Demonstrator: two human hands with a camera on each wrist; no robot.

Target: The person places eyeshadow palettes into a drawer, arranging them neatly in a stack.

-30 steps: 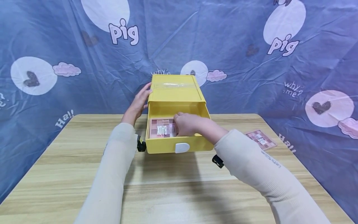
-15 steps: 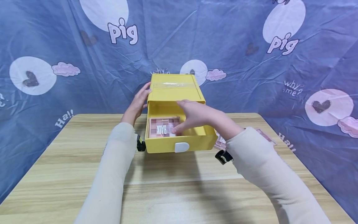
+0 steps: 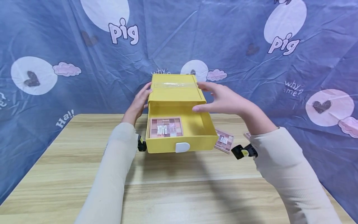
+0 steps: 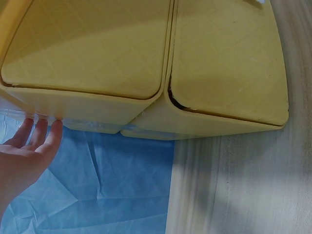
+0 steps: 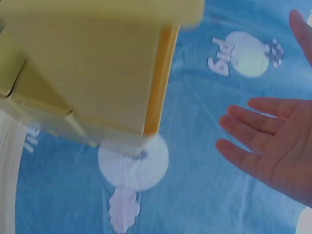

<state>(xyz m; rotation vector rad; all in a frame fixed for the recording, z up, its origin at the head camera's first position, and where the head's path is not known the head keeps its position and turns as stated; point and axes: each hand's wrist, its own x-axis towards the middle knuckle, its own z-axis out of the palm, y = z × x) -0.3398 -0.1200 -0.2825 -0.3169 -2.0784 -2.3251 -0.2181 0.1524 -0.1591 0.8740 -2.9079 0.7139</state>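
Observation:
A yellow drawer box [image 3: 176, 88] stands on the table with its drawer [image 3: 201, 140] pulled out toward me. Inside the drawer, at the left, lies an eyeshadow palette [image 3: 166, 127] with a pink frame and white lettering. My left hand [image 3: 137, 102] rests on the box's left side; in the left wrist view the fingertips [image 4: 52, 130] touch its surface. Beside and above the box's right side, my right hand [image 3: 223, 98] holds nothing, fingers and thumb spread apart. The right wrist view shows its palm [image 5: 287, 151] bare.
Right of the drawer, a second palette [image 3: 224, 141] lies on the wooden table [image 3: 179, 193]. Another palette [image 3: 247, 135] is mostly hidden behind my right sleeve. A blue printed cloth [image 3: 237, 37] hangs behind the table.
My right hand has let go of the palette in the drawer, then risen out and moved right. The drawer's right half now shows. My left hand has stayed in place.

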